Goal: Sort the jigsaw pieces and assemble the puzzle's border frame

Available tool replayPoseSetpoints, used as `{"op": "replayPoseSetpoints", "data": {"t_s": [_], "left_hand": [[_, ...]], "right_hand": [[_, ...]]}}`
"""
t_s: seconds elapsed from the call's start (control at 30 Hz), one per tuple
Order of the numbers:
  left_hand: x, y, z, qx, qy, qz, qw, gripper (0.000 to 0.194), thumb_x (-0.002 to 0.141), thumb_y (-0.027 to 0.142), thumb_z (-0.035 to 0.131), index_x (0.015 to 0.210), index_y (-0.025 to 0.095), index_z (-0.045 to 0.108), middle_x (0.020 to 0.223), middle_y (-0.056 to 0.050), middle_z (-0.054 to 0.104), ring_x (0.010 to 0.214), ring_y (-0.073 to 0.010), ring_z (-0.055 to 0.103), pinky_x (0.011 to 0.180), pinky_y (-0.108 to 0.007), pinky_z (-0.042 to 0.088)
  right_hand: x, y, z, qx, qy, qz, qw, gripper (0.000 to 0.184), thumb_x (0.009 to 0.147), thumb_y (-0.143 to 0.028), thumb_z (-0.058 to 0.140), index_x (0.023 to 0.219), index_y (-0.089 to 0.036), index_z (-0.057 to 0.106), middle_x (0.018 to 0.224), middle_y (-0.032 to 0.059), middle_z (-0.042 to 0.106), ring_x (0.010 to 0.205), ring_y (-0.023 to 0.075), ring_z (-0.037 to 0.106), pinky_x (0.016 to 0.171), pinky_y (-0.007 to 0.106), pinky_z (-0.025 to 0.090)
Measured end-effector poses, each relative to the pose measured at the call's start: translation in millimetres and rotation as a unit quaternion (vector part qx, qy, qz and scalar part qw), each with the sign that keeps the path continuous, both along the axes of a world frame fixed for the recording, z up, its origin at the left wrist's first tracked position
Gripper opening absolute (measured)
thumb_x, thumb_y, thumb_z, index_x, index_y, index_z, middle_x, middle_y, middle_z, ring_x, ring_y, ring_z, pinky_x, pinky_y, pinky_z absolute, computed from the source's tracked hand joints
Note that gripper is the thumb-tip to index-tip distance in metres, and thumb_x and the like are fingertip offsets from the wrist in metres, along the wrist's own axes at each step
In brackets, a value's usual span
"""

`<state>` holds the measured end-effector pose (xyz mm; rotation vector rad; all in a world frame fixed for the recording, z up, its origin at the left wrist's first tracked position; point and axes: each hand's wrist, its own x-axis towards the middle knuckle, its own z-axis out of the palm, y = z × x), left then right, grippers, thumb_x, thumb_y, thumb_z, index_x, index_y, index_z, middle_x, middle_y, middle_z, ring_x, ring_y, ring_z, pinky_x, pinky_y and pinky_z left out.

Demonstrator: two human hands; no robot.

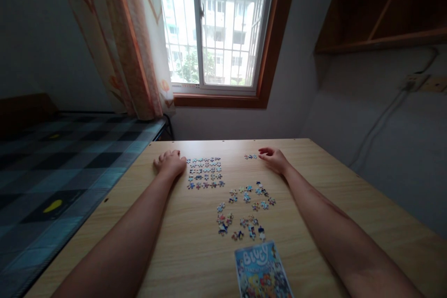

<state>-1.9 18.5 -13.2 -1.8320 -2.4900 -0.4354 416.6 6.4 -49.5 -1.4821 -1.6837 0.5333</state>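
My left hand (170, 163) rests on the far left of the table, its fingers loosely bent and apart, with no object visible in it. Just right of it lie rows of separate jigsaw puzzle pieces (206, 172). My right hand (275, 160) is on the far right side, thumb and fingers apart, holding nothing that I can see. Close to those fingertips is a short row of puzzle pieces (250, 156). Between my forearms, more loose pieces (246, 197) are scattered, some touching or overlapping. Nearer me lies a blue picture box or card marked "Bluey" (263, 272).
The wooden table (188, 251) ends before the window wall. To its left is a bed with a checked cover (87, 167). A flowered curtain (129, 56) hangs by the window (223, 32). On the right are a wall shelf (380, 42) and a cable (380, 116).
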Motion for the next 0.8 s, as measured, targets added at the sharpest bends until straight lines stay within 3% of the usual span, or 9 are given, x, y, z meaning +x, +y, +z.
{"op": "replayPoseSetpoints", "data": {"t_s": [0.13,0.23,0.4,0.5,0.63,0.8], "left_hand": [[0,1,-0.5,-0.002,-0.009,-0.001,1.000,0.052,0.084,0.045,0.048,0.130,0.027,0.064,0.142,-0.015,0.056,0.133,-0.0374,0.045,0.110,-0.054,0.030],[0,2,-0.5,0.000,-0.012,-0.004,1.000,0.054,0.084,0.045,0.048,0.132,0.026,0.062,0.144,-0.016,0.055,0.133,-0.0374,0.044,0.111,-0.054,0.030],[1,1,2.3,-0.006,-0.012,-0.006,1.000,0.056,0.085,0.045,0.046,0.135,0.024,0.061,0.146,-0.017,0.052,0.135,-0.0378,0.043,0.111,-0.054,0.029],[1,0,4.5,-0.015,-0.010,-0.004,1.000,0.056,0.085,0.046,0.046,0.135,0.025,0.060,0.147,-0.016,0.052,0.137,-0.0367,0.042,0.113,-0.053,0.029],[0,0,5.6,-0.026,0.000,-0.003,1.000,0.055,0.087,0.046,0.043,0.134,0.024,0.060,0.148,-0.017,0.050,0.138,-0.0357,0.041,0.113,-0.053,0.029],[-1,1,6.0,-0.033,0.009,-0.004,0.999,0.057,0.086,0.047,0.042,0.135,0.023,0.060,0.148,-0.017,0.050,0.137,-0.0366,0.041,0.112,-0.054,0.030]], "right_hand": [[-5,-26,-1.8,-0.019,0.035,0.084,0.996,0.051,0.071,-0.041,0.078,0.116,-0.018,0.072,0.117,0.0120,0.073,0.103,0.0227,0.069,0.090,0.036,0.056],[-7,-49,-2.3,-0.005,0.048,0.146,0.988,0.061,0.072,-0.044,0.081,0.127,-0.023,0.067,0.138,0.0108,0.063,0.127,0.0260,0.060,0.109,0.041,0.047],[-9,-66,1.5,0.029,-0.078,0.150,0.985,0.070,0.071,-0.048,0.083,0.134,-0.025,0.062,0.138,0.0105,0.062,0.133,0.0299,0.054,0.116,0.048,0.038],[-12,-65,2.3,0.040,-0.139,0.119,0.982,0.070,0.072,-0.047,0.082,0.135,-0.025,0.061,0.140,0.0107,0.061,0.137,0.0313,0.049,0.117,0.049,0.035],[-15,-59,-1.6,0.048,-0.180,0.014,0.982,0.070,0.078,-0.045,0.076,0.142,-0.026,0.054,0.143,0.0113,0.058,0.134,0.0300,0.052,0.114,0.047,0.037],[-11,-45,-6.2,0.049,-0.201,-0.103,0.973,0.044,0.084,-0.041,0.070,0.123,-0.022,0.063,0.127,0.0111,0.066,0.120,0.0272,0.059,0.103,0.038,0.043]]}}
